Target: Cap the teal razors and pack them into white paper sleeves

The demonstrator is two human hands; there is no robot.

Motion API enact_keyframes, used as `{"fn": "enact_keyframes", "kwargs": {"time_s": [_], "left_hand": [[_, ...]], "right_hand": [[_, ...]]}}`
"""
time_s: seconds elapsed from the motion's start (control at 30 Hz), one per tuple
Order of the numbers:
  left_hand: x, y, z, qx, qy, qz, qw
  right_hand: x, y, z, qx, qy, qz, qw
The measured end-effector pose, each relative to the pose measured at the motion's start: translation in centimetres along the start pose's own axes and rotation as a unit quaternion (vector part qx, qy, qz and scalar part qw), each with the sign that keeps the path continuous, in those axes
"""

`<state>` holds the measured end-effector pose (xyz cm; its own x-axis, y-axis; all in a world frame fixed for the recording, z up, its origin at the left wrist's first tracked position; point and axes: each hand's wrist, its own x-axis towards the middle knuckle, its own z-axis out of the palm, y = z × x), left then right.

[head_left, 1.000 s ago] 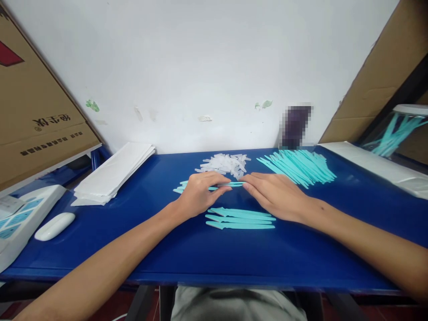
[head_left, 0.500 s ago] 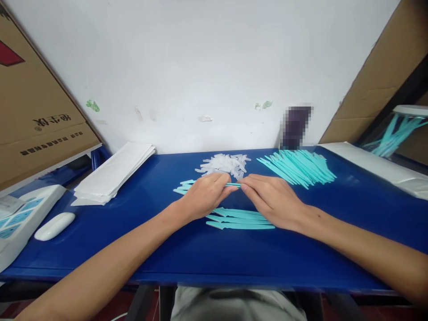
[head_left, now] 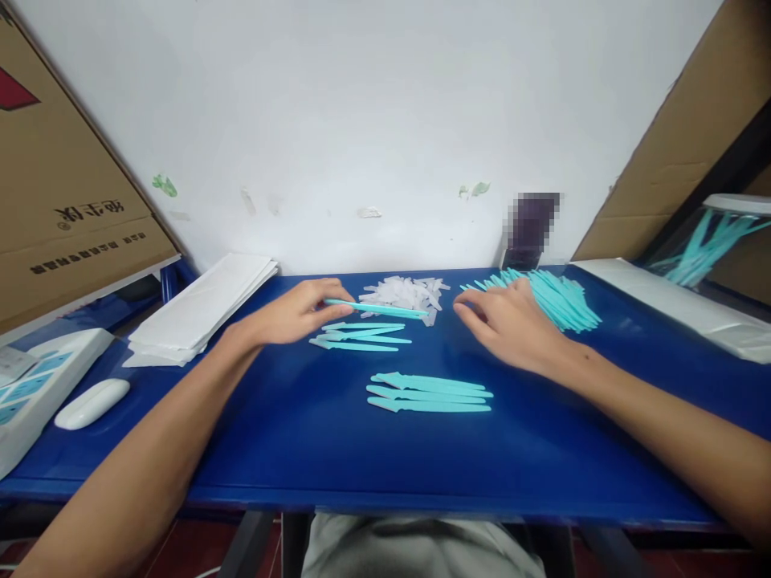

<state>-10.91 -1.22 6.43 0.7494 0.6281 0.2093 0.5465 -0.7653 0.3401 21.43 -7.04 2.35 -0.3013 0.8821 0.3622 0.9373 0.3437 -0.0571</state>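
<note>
My left hand (head_left: 307, 309) pinches the head end of a teal eyebrow razor (head_left: 391, 309), whose handle points right across the front of a pile of translucent white blade caps (head_left: 401, 294). Just below it lie several razors (head_left: 365, 337) in a loose group, and nearer the table's front edge is another small row of razors (head_left: 429, 395). My right hand (head_left: 509, 321) is at the left side of a big heap of teal razors (head_left: 563, 299). Its thumb and fingers are apart, with nothing visible in them; some fingertips are hidden behind the hand.
White paper sheets (head_left: 198, 313) are stacked at the left, with a white computer mouse (head_left: 92, 404) and a white device (head_left: 54, 385) nearer me. Cardboard (head_left: 78, 152) stands at both sides. A clear jar (head_left: 711, 241) of teal sticks is at the right, beside a white strip (head_left: 675, 309).
My hands were together at the middle around a razor. Now they have parted: the left moved left with a razor, and the right moved right and up to the heap.
</note>
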Motion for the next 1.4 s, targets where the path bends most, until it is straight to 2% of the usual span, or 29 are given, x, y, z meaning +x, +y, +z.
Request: {"fn": "enact_keyframes", "kwargs": {"time_s": [0.13, 0.23, 0.33, 0.43, 0.57, 0.8, 1.0, 1.1, 1.3, 1.4], "left_hand": [[-0.7, -1.8, -1.4, -0.013, -0.069, -0.076, 0.995], [-0.8, -2.8, -1.3, 0.006, -0.128, -0.099, 0.987], [-0.7, -3.5, -0.6, 0.042, -0.142, -0.098, 0.984], [-0.5, -3.7, 0.2, 0.078, -0.133, -0.092, 0.984], [-0.3, -3.6, 1.0, 0.098, -0.11, -0.076, 0.986], [0.2, -3.7, 2.2, 0.15, 0.006, -0.07, 0.986], [0.5, -4.0, 3.0, 0.169, 0.091, -0.097, 0.977], [0.6, -4.2, 3.5, 0.175, 0.082, -0.089, 0.977], [0.9, -4.4, 4.2, 0.158, 0.015, -0.042, 0.986], [1.2, -4.0, 4.7, 0.152, 0.011, -0.026, 0.988]], "right_hand": [[0.3, 0.8, 0.5, 0.078, -0.1, 0.002, 0.992], [-0.3, -0.3, 0.2, 0.144, -0.17, -0.057, 0.973], [-1.2, -1.7, -0.4, 0.184, -0.197, -0.136, 0.953], [-1.8, -2.6, -0.7, 0.197, -0.199, -0.187, 0.942], [-1.9, -2.8, -0.5, 0.196, -0.215, -0.181, 0.94], [-1.4, -2.1, -0.2, 0.213, -0.217, -0.143, 0.942], [-1.6, -2.1, 0.1, 0.155, -0.16, -0.179, 0.958], [-1.8, -2.4, 0.1, 0.131, -0.161, -0.201, 0.957], [-1.6, -2.2, 0.3, 0.118, -0.163, -0.207, 0.957], [-1.5, -2.0, 0.6, 0.056, -0.141, -0.227, 0.962]]}}
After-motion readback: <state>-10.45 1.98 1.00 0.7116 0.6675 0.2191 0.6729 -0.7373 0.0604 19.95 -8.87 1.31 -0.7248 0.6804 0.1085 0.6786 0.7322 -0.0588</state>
